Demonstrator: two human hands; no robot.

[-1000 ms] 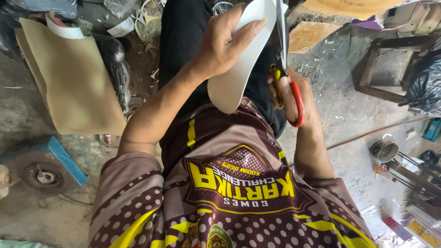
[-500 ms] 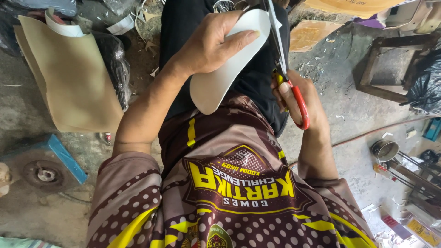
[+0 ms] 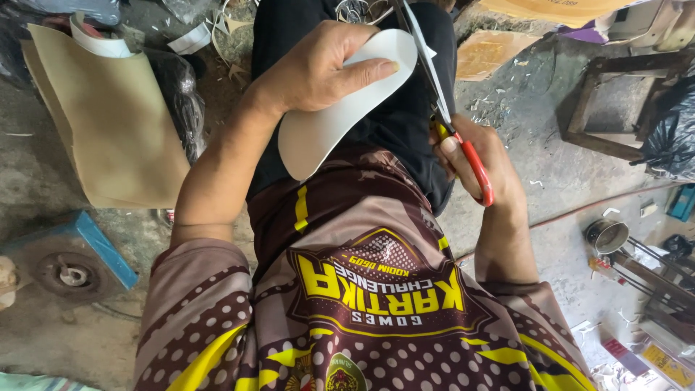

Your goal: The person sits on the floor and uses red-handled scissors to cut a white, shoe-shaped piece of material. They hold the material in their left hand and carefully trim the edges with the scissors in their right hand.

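Over the lap — left hand [image 3: 318, 69] fingers clamped on white sole-shaped sheet [image 3: 326, 127] | right hand [image 3: 478, 159] fingers closed through red-handled scissors [image 3: 452, 123]

soft even daylight, faint shadows, sharp centre, wide-angle stretch and slight blur at edges.

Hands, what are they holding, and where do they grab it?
The left hand holds a white sole-shaped piece by its upper edge. The right hand holds scissors by the red and yellow handles.
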